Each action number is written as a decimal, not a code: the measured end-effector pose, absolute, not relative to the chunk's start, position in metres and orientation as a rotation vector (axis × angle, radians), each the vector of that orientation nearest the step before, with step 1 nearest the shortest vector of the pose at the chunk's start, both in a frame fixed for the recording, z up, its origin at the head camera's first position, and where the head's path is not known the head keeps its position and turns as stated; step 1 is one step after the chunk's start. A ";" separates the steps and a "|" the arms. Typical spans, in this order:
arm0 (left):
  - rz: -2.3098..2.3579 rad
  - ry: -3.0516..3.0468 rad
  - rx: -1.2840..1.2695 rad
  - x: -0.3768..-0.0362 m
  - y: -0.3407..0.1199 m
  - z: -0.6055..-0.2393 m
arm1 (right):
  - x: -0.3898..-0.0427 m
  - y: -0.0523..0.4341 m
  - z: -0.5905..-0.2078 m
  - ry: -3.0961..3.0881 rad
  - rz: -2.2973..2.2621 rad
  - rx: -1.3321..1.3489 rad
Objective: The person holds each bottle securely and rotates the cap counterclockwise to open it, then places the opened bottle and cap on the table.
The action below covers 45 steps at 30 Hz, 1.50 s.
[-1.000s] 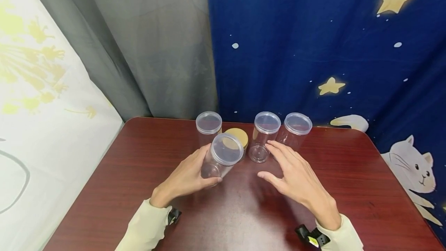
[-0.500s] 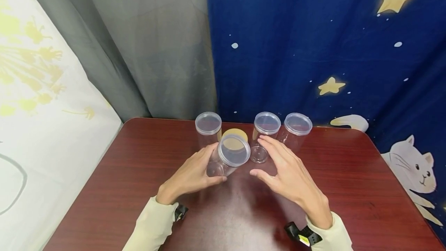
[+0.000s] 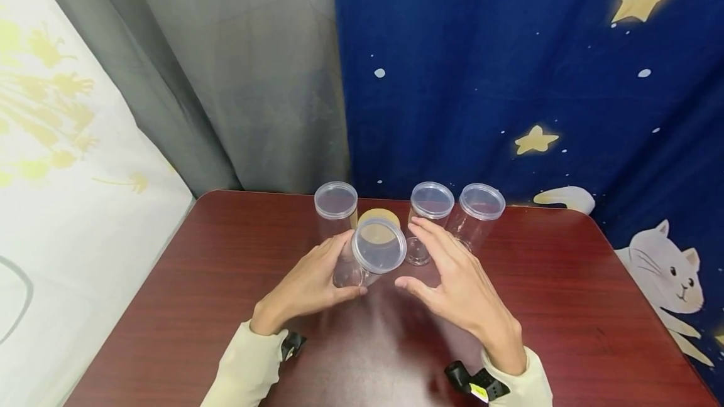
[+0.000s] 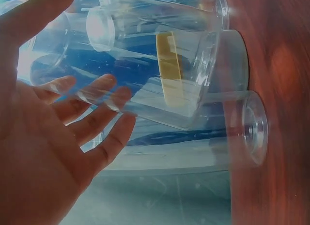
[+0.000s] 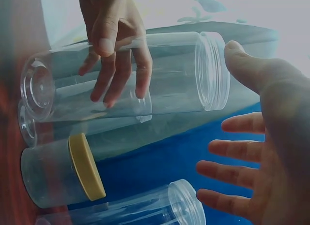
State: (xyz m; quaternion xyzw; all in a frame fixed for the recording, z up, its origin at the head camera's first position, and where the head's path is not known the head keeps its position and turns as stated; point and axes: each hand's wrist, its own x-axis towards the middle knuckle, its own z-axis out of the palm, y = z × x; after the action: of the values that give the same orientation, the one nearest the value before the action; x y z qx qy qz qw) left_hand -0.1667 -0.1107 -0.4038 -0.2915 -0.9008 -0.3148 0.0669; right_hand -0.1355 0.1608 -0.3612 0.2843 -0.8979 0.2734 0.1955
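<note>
My left hand (image 3: 305, 281) grips a tall clear plastic jar (image 5: 169, 72) round its body, fingers on the far side and thumb on the near side. The jar leans to the right, its translucent screw lid (image 3: 379, 245) turned up toward the head camera. To the right of that lid my right hand (image 3: 460, 287) hovers with fingers spread and nothing in its grasp. In the right wrist view its thumb tip (image 5: 234, 47) is right at the lid's edge. Behind the held jar stands a short jar with a yellow lid (image 5: 87, 166), partly hidden in the head view.
Another tall clear jar (image 3: 336, 201) stands at the back left of the held one. Two more, a middle jar (image 3: 432, 201) and a right jar (image 3: 482, 202), stand close together behind my right hand. The reddish-brown table (image 3: 565, 287) ends at curtains (image 3: 271, 80).
My left hand has shifted a little to the right with the jar, which now overlaps more of the yellow lid. My right hand has moved left, closer to the held jar.
</note>
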 end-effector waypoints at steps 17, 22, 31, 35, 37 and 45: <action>-0.912 -2.708 -0.927 -0.166 -0.108 -0.411 | -0.136 0.146 -0.372 -2.480 0.802 0.820; -0.864 -2.722 -0.942 -0.165 -0.106 -0.411 | -0.134 0.142 -0.372 -2.448 0.827 0.810; -0.724 -2.660 -0.898 -0.164 -0.101 -0.410 | -0.131 0.137 -0.375 -2.354 0.908 0.634; -0.689 -2.652 -0.886 -0.165 -0.100 -0.408 | -0.131 0.134 -0.374 -2.379 0.923 0.610; -0.670 -2.654 -0.894 -0.164 -0.099 -0.408 | -0.130 0.132 -0.374 -2.389 0.931 0.614; -0.643 -2.640 -0.900 -0.163 -0.098 -0.411 | -0.130 0.128 -0.376 -2.387 0.897 0.623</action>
State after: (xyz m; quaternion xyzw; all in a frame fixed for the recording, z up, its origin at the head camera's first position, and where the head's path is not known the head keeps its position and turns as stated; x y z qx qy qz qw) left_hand -0.1625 -0.0978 -0.4109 -0.3114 -0.9133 -0.2225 0.1392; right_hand -0.1297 0.1278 -0.3758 0.2294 -0.8792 0.3304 0.2556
